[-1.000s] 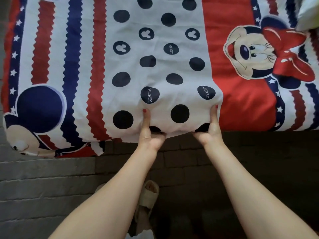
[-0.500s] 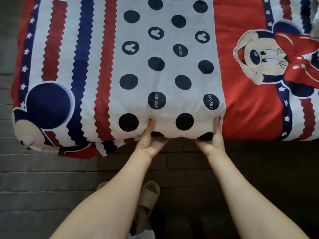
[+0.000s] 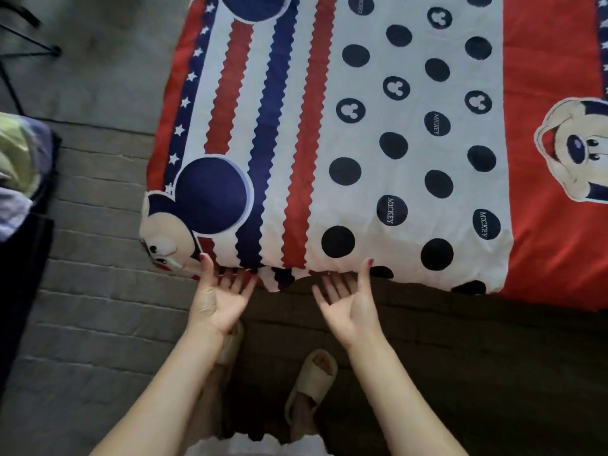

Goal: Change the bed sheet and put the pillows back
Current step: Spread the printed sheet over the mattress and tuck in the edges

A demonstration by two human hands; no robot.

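Head view looks straight down on the near edge of the bed, where the bed sheet (image 3: 378, 153), printed with cartoon mice, dots and red-and-blue stripes, lies spread flat over the mattress with its hem hanging a little over the side. Both hands are turned palm up at that hem. The left hand (image 3: 218, 299) has its thumb on top of the cloth near the printed mouse face and its fingers (image 3: 235, 279) reaching under the edge; the right hand (image 3: 350, 301) does the same beside a dark dot, thumb above, fingers (image 3: 339, 284) slipped beneath. The fingers look straight rather than curled, so neither hand is really gripping; they seem to be sliding under the overhang, probably to tuck it below the mattress or draw the edge taut. Working with 2 hands set apart keeps the hem level as it goes under. The person stands close against the bed on the brick floor (image 3: 98, 291) in 2 pale slippers (image 3: 312, 380), which suits a low reach. No pillows are in view here, so that step looks undone.
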